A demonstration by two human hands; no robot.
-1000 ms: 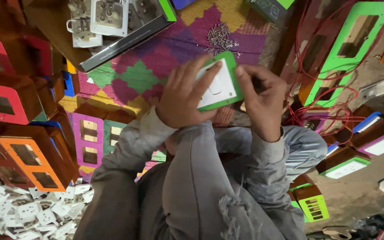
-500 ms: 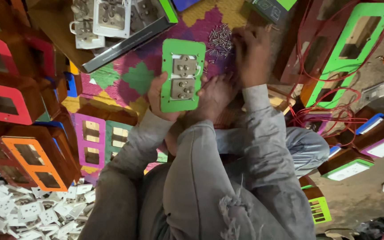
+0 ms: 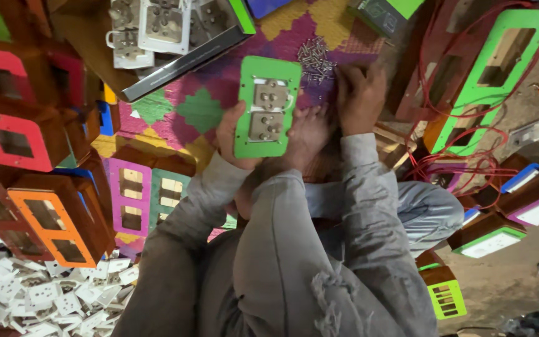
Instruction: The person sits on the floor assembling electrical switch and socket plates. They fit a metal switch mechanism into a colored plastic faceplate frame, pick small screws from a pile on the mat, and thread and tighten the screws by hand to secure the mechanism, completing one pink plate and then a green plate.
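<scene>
Left hand grips the green plate, now flipped back-side up over the mat. Right hand has let go and pinches at the screw pile.

A patterned woven mat of purple, green and yellow diamonds covers the floor, carrying a loose pile of small metal screws.

I see bare mat open left of the green plate. The screw pile blocks the mat's far edge, red wires tangle the right, and wooden boxes wall the left.
</scene>
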